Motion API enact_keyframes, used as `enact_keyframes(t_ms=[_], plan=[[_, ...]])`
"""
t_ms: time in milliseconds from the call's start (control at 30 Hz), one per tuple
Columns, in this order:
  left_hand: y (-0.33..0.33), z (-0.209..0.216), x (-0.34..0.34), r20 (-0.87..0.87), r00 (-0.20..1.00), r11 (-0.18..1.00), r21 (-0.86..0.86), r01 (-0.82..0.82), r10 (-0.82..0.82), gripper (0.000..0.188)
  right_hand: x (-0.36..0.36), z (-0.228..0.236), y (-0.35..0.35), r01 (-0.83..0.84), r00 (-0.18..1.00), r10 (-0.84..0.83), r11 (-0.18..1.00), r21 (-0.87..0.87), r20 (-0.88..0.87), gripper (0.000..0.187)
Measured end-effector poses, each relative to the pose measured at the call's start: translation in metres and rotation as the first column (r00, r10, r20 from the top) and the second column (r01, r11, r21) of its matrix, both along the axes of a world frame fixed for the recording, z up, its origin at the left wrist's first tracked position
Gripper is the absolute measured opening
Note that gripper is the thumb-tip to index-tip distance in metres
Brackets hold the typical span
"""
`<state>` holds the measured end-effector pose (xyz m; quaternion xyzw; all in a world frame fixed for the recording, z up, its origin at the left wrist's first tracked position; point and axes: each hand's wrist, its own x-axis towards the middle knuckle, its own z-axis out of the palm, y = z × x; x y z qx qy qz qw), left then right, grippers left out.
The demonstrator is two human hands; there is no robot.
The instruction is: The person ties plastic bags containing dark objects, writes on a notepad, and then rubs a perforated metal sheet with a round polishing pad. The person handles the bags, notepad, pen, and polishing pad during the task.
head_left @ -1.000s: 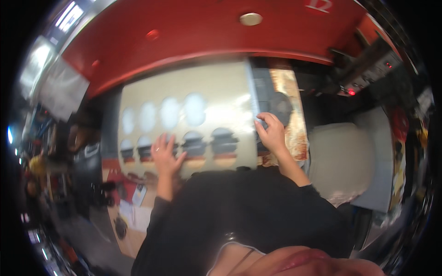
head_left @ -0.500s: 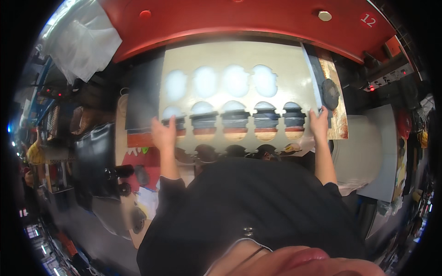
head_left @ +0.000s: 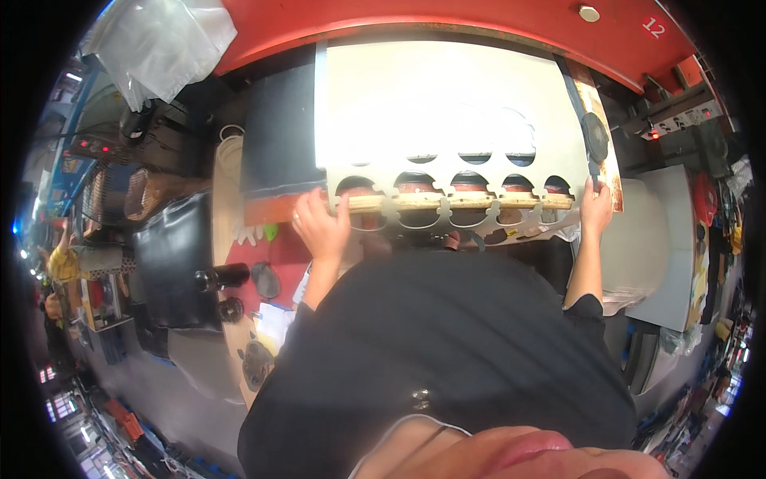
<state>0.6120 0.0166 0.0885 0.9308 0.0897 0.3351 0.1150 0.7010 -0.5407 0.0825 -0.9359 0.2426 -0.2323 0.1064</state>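
Note:
A large cream sheet (head_left: 447, 72) with rows of oval cut-outs lies on the worktop, its far part washed out by glare. Its near edge overhangs the front of the worktop, and a pale wooden strip (head_left: 416, 199) shows through the nearest cut-outs. My left hand (head_left: 321, 230) is closed on the sheet's near left corner, thumb on top; the fingers underneath are partly hidden. At the near right corner my right hand (head_left: 596, 209) pinches the sheet's edge, close to a dark oval pad (head_left: 594, 137) with a narrow handle.
A red machine beam (head_left: 447, 17) spans the far side. Dark boarding (head_left: 279, 120) lies left of the sheet. A clear plastic bag (head_left: 163, 48) hangs at far left. A side table with a red mat (head_left: 243, 263) stands left; a grey panel (head_left: 666, 247) stands right.
The cream sheet has slid away from me under the red beam, both hands moving with it. Less of it overhangs the front. The whole view has also shifted somewhat.

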Motion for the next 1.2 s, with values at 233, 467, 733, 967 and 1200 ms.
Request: enact_keyframes(t_ms=[233, 467, 733, 967, 1200], plan=[[-0.008, 0.013, 0.059, -0.361, 0.927, 0.958, -0.219, -0.187, 0.098, 0.053, 0.068, 0.016, 0.015, 0.009, 0.992, 0.010, 0.988, 0.153, -0.128, 0.063], [-0.015, 0.013, 0.010, -0.282, 0.946, 0.987, 0.048, -0.156, 0.163, 0.051, 0.007, 0.021, 0.012, 0.013, 0.980, 0.001, 0.998, 0.067, -0.200, 0.062], [-0.013, 0.009, 0.059, -0.353, 0.932, 0.895, -0.384, -0.227, 0.085, 0.052, 0.057, 0.010, 0.022, -0.060, 0.993, 0.078, 0.979, 0.194, -0.085, 0.061], [-0.015, 0.000, 0.043, -0.195, 0.970, 0.985, -0.066, -0.159, 0.143, 0.041, 0.041, 0.017, 0.029, -0.050, 0.986, 0.076, 0.985, 0.166, -0.151, 0.058], [-0.004, -0.013, 0.038, -0.069, 0.997, 0.985, -0.162, -0.053, 0.042, 0.034, 0.037, 0.007, 0.015, -0.060, 0.998, 0.060, 0.998, 0.004, -0.014, 0.053]])
